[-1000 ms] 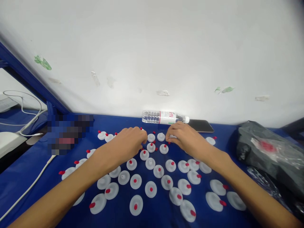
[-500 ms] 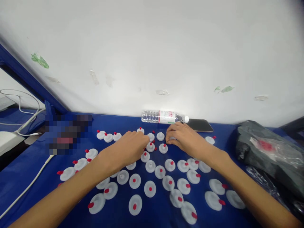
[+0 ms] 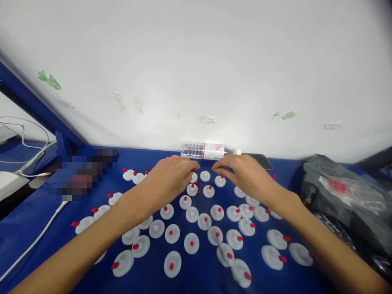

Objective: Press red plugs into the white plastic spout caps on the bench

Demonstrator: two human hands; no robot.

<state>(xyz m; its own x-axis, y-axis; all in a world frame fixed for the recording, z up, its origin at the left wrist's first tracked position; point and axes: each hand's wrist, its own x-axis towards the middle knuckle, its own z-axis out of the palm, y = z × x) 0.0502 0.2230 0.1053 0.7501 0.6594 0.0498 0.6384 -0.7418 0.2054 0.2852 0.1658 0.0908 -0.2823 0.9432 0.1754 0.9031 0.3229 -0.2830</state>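
Translucent white discs (image 3: 191,243), several of them, are spread over the blue tabletop, most with a small red cap at the centre or side. My left hand (image 3: 173,175) is curled above the far middle discs. Its fingertips bend inward beside small red caps (image 3: 199,191), and what they pinch, if anything, is hidden. Across a narrow gap, my right hand (image 3: 245,173) arches with thumb and fingers apart and nothing visible between them. Just below its fingers lies a red-capped disc (image 3: 219,181). A disc without a visible cap (image 3: 205,176) sits between both hands.
Along the wall lie a plastic water bottle (image 3: 212,150) and a dark phone (image 3: 261,160), partly behind my right hand. A grey plastic bag (image 3: 343,196) occupies the right side. A white cable (image 3: 36,241) and a blurred-out object (image 3: 85,175) are at left.
My right hand has lifted off the disc under its fingers, which now shows a red cap. My left hand has shifted slightly away from me, its fingers extending toward the right.
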